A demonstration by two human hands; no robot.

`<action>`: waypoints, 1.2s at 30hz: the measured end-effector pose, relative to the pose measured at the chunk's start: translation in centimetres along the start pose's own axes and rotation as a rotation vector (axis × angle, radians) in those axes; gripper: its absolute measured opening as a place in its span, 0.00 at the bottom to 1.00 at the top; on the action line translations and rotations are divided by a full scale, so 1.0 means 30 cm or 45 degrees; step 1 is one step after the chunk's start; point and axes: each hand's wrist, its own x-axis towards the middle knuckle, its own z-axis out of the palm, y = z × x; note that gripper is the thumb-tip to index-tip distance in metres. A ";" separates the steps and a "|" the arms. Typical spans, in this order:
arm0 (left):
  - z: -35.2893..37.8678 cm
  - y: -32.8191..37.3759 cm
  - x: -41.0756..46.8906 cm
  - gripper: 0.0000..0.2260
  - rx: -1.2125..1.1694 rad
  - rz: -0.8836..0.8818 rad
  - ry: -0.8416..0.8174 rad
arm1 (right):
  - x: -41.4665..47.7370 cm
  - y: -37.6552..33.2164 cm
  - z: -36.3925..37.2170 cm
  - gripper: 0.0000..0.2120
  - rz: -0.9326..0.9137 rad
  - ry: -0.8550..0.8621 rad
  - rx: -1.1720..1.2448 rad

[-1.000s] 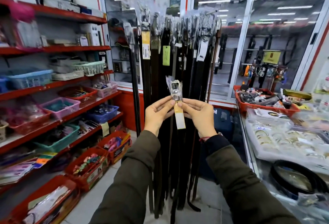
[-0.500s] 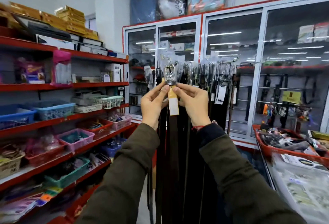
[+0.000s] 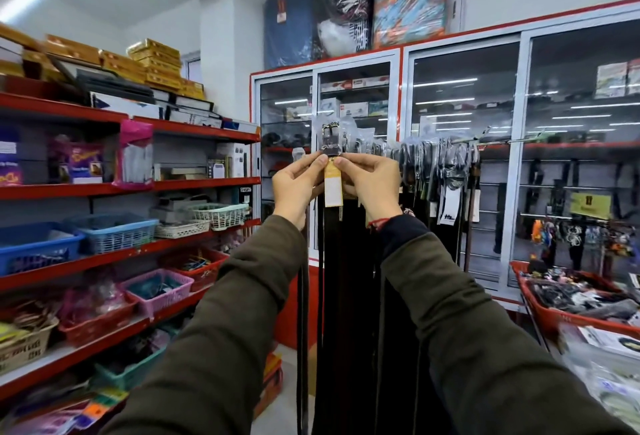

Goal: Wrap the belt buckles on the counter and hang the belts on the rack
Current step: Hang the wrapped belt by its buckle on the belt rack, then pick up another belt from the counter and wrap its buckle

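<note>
Hanging step: left hand (image 3: 298,182) and right hand (image 3: 371,181) both pinch the top of one belt (image 3: 341,261) just under its plastic-wrapped buckle (image 3: 329,139), raised to the level of the rack rod (image 3: 491,139). A yellow-white tag (image 3: 333,184) dangles between the thumbs. Next move likely calls for finding a free spot and hooking the buckle over — whether it is already hooked, cannot tell. Hung belts (image 3: 433,171) crowd the rod to the right; red shelves (image 3: 194,185) left, red basket (image 3: 554,310) right — both clear of the reach.

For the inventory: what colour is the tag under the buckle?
Yellow and white tag, head view.
</note>
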 end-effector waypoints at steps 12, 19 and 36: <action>-0.005 -0.151 -0.039 0.17 0.993 0.473 0.062 | -0.038 0.135 -0.083 0.13 -0.217 0.083 -0.532; -0.013 -0.340 -0.240 0.24 1.549 0.780 -0.037 | -0.228 0.246 -0.274 0.17 -0.552 0.208 -0.959; 0.261 -0.830 -0.776 0.26 1.494 0.506 -0.486 | -0.675 0.413 -0.961 0.25 -0.208 0.280 -1.866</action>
